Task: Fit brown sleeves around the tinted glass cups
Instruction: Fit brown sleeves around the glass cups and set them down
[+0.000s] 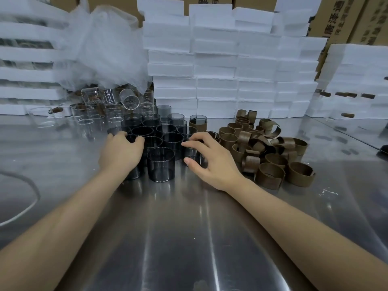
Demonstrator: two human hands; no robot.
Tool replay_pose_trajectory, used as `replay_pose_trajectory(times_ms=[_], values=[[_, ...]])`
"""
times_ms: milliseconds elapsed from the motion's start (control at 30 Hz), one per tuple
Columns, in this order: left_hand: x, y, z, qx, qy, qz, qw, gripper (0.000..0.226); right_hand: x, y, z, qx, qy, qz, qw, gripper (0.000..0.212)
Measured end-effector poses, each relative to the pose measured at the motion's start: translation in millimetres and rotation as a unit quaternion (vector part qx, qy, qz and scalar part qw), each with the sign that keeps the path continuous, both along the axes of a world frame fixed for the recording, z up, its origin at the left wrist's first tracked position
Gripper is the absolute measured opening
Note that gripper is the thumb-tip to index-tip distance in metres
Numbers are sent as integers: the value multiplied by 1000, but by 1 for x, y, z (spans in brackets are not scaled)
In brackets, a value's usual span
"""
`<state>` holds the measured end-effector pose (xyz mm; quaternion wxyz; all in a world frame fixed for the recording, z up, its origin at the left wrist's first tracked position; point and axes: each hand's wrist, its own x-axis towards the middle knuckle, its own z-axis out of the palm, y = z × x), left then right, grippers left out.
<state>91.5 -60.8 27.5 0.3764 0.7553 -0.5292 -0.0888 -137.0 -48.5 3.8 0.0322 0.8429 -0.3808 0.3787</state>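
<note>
Standing under right hand (210,162), tinted cup (194,154).

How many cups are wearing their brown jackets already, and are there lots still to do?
Hardly started. Done: one sleeved cup plainly shows at the back. In hand: the left hand grips one bare cup, the right hand grips another bare cup, neither sleeved yet. Left: the cluster of bare tinted cups and the pile of loose sleeves beside them.

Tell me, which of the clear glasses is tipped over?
The clear glass at the back, resting atop the others below the plastic wrap: its mouth faces the camera, while neighbours stand upright.
</note>
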Motion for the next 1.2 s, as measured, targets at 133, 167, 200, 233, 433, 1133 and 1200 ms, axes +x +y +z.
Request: replay_pose_trajectory(times_ms=[133, 167, 200, 233, 433, 1133, 1200], values=[[-13, -8, 0, -7, 19, 13, 1000, 54, -1, -2, -2, 13, -12, -55, 998, 26], [-16, -11, 0, -11, 25, 16, 999, 53, -2, -2, -2, 22, -10, -60, 998, 25], [-19, -13, 0, -14, 34, 19, 999, 52, -2, -3, -2, 31, -9, -63, 998, 24], [-21, -15, 0, -19, 45, 22, 999, 50, -2, -3, -2, 41, -9, -63, 997, 24], [-27, -16, -22, -196, 174, 35, 965, 43, -3, -5, -5, 69, -39, -46, 996, 21], [-70, -3, -20, -299, -281, -298, 862, 25, -11, -7, -7, 114, -90, -96, 985, 42], [-69, -1, -22, -282, -269, -299, 871, 26, -13, -8, -8, 124, -87, -89, 984, 39]])
